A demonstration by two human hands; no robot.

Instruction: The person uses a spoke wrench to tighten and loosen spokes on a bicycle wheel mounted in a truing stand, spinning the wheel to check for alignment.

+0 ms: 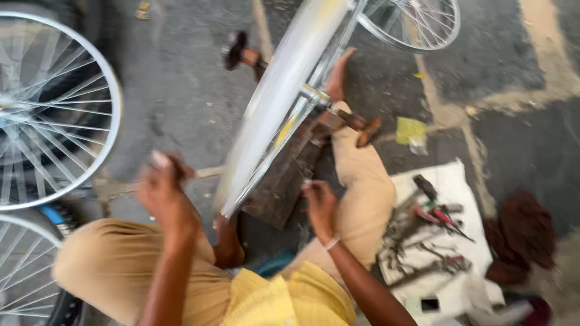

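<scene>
A silver bicycle wheel (284, 96) stands on edge in front of me, blurred, its axle (338, 111) held over a dark wooden block (284, 181). My left hand (163, 190) is raised to the left of the rim with curled fingers. A small pale-tipped thing shows at the top of this hand, too blurred to name. My right hand (320, 205) is at the wheel's lower right, beside the block, with its fingers bunched together. I sit on the ground in tan trousers, and my bare foot (335, 75) rests by the axle.
Two spoked wheels (54, 108) lie at the left. A white cloth (453, 181) at the right holds several pliers and other hand tools (423, 235). A dark red rag (522, 232) lies beyond it. A yellow packet (411, 130) is on the asphalt.
</scene>
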